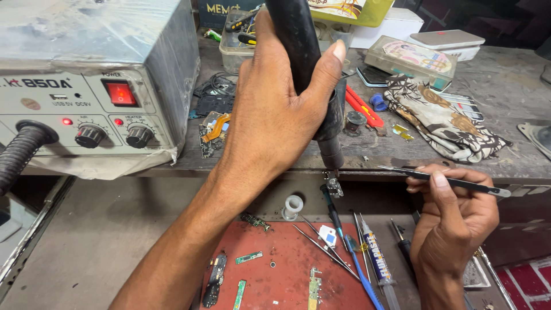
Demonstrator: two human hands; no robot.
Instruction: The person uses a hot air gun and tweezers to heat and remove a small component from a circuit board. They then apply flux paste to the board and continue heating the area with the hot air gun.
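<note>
Tweezers (pixel 453 182) in the right hand (pixel 456 221) are pinching a tiny, fragile-looking board (pixel 334 188) by its edge, while the left hand (pixel 275 115) is gripping the stiff heat-gun handle (pixel 298 46) tightly closed.

A worn grey bench (pixel 516 86) runs across the upper part of the view, its surface scuffed and stained. Below its front edge sits a lower grey shelf (pixel 97 229) with a red mat (pixel 281 281) laid on it. At the bottom right, a patch of red brick-patterned floor (pixel 531 281) shows. The light is even and soft.
</note>
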